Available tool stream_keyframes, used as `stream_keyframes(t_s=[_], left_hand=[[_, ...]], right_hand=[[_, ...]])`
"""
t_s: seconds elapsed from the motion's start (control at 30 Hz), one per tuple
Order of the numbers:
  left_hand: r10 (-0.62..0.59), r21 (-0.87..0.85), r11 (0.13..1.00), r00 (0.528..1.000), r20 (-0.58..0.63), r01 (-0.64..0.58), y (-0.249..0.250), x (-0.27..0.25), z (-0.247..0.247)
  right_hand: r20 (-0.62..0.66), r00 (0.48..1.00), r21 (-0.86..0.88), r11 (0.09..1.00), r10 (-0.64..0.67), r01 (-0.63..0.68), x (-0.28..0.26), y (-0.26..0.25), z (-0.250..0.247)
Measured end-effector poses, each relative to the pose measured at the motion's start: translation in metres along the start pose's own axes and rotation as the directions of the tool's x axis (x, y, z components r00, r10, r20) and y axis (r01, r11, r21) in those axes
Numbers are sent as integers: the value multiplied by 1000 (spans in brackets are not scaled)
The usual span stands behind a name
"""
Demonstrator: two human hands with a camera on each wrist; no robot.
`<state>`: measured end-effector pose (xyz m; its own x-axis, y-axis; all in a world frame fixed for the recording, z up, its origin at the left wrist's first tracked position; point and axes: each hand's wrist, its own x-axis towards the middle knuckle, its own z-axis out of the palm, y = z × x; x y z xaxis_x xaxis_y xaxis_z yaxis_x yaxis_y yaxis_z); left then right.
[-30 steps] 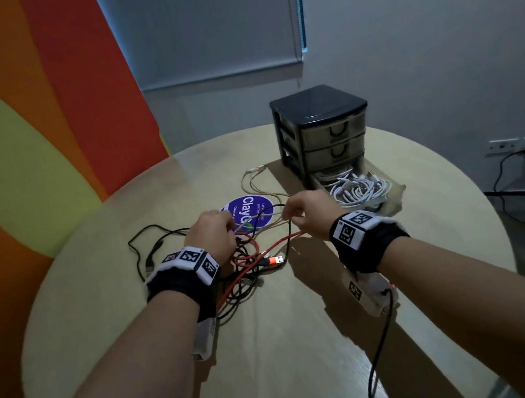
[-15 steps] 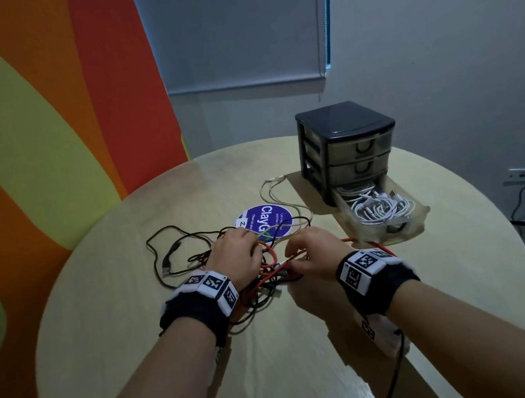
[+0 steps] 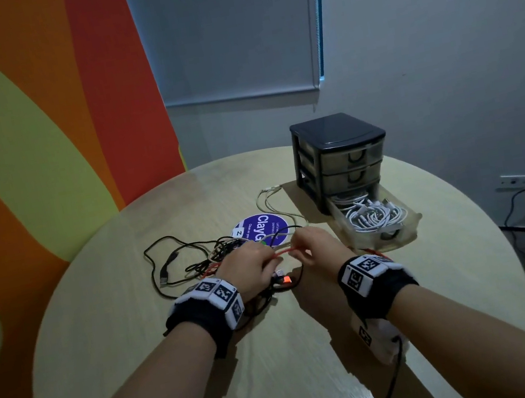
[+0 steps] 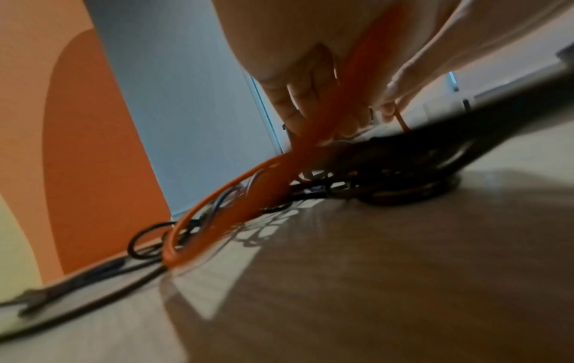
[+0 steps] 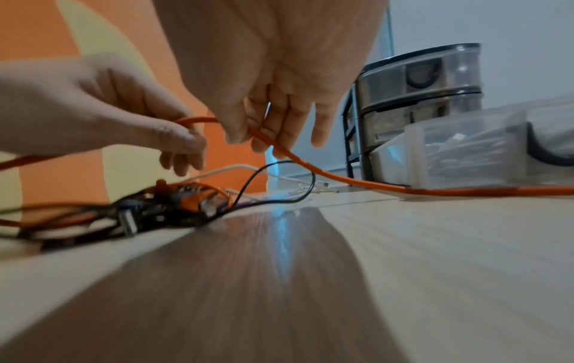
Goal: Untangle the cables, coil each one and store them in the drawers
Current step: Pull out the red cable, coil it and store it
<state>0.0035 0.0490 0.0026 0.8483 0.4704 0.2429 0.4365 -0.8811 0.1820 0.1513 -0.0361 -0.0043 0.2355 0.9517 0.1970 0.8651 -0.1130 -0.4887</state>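
Both your hands pinching the orange cable (image 5: 310,169), left hand (image 3: 252,266) and right hand (image 3: 318,247) just above the cable tangle (image 3: 215,258) on the counter (image 3: 282,369), cable trailing right toward the drawer unit (image 3: 341,158), bottom drawer (image 3: 376,221) open.

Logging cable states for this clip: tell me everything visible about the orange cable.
The orange cable is thin, round and flexible, seemingly rubber-coated. Both hands hold it above the round table: the left hand pinches a short raised span, and the right hand curls its fingers round it. From the right hand it slopes down and trails along the tabletop past the open bottom drawer. Its other loops lie tangled with the black cables under the left hand. An orange-lit plug shows there; whether it is this cable's is unclear.
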Motion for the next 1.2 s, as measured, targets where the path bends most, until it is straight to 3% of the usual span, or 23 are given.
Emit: stream_keyframes(t_s=[0.07,0.2,0.37,0.47,0.6,0.7,0.77,0.83,0.97,1.1,1.2], left_hand=[[-70,-70,995,995,-69,65,-5,0,-6],[-252,-325,929,947,-200,179,-13,0,-24],[-253,-365,918,937,-241,154,-7,10,-50],[-312,-437,884,905,-291,164,-4,20,-70],[-339,-597,784,922,-185,168,-1,26,-100],[-289,-573,801,951,-113,175,6,26,-113],[-277,-557,810,957,-88,183,8,27,-116],[-279,-541,815,959,-50,209,7,27,-117],[-301,-489,836,953,-26,250,4,24,-123],[-356,-466,837,932,-64,288,-2,21,-126],[-417,-474,825,897,-146,307,-5,20,-124]], right_hand=[[-91,995,85,996,26,-19,-4,-2,-11],[-133,987,173,983,87,-63,-5,-3,-33],[-72,987,213,969,140,-122,1,-4,-40],[-64,988,311,944,141,-114,2,-4,-42],[-140,981,432,899,136,-64,1,-8,-50],[-152,976,498,865,157,-62,-3,-8,-56],[-95,982,445,889,161,-103,-8,-6,-57],[39,981,299,934,192,-195,-13,-1,-53],[243,926,-47,957,288,-285,-23,10,-46],[277,923,43,956,267,-290,-30,6,-44],[278,944,228,943,177,-244,-34,-4,-42]])
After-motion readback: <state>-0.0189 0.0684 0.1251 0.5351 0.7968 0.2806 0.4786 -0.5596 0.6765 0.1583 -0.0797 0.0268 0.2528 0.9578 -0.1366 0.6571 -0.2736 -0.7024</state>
